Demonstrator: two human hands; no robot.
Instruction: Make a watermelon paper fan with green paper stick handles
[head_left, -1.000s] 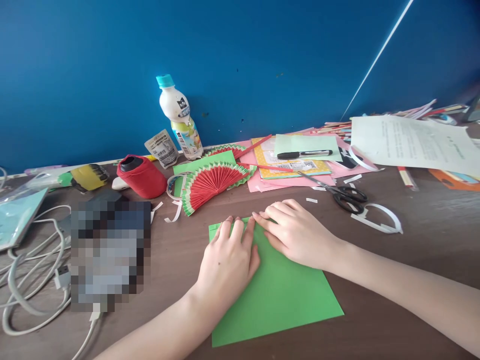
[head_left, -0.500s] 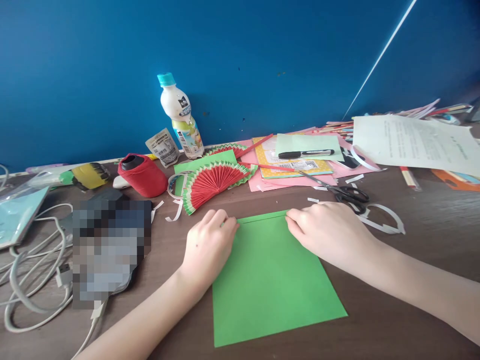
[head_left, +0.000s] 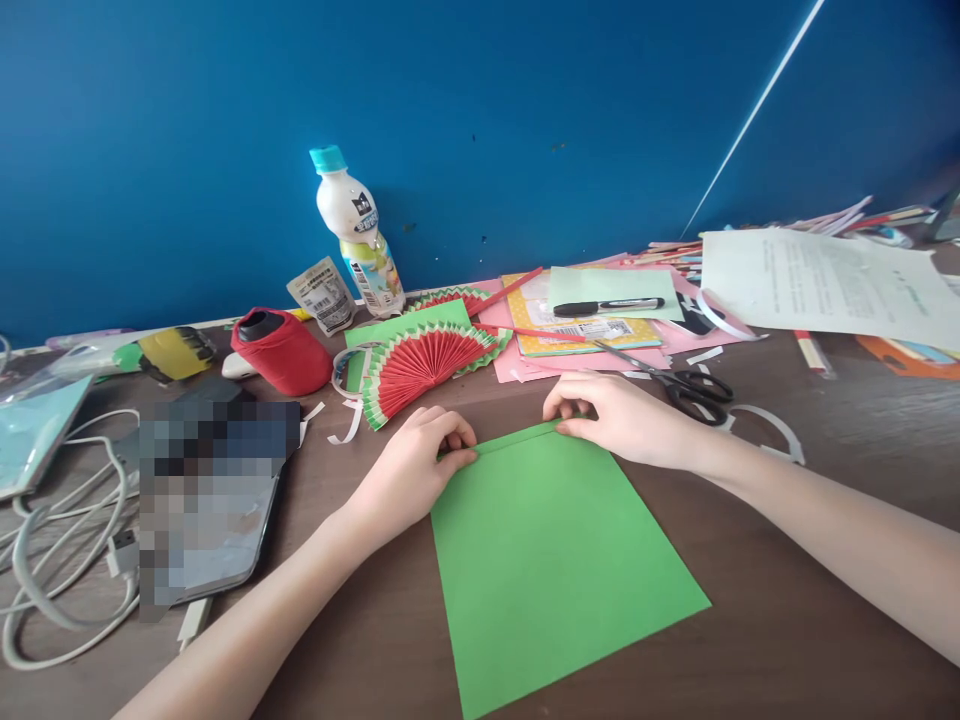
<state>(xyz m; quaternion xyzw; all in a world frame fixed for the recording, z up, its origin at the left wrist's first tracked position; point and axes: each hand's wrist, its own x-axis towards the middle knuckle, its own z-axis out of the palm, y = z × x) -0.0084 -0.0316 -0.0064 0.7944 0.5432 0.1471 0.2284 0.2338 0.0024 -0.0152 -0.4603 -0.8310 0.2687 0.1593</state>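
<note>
A green sheet of paper (head_left: 562, 560) lies on the brown table, with a narrow strip folded along its far edge. At the far left corner, my left hand (head_left: 420, 460) is closed on the paper between thumb and curled fingers. My right hand (head_left: 615, 415) pinches the far right corner, its thumb on the fold and its fingers bent behind the edge. Just beyond my left hand rests a red, white and green pleated paper fan (head_left: 431, 365). Black-handled scissors (head_left: 694, 390) lie beyond my right wrist.
A bottle (head_left: 364, 240) stands against the blue wall, near a small pouch (head_left: 324, 295) and a red-wrapped object (head_left: 281, 350). At left are a phone (head_left: 225, 500) and white cables (head_left: 71, 620). A black marker (head_left: 609, 307) lies on stacked papers; a printed sheet (head_left: 825, 285) is at right.
The green sheet has turned slightly, its near edge swinging right and toward me. My right hand has moved a little left and away, and the fingers of both hands have shifted their hold.
</note>
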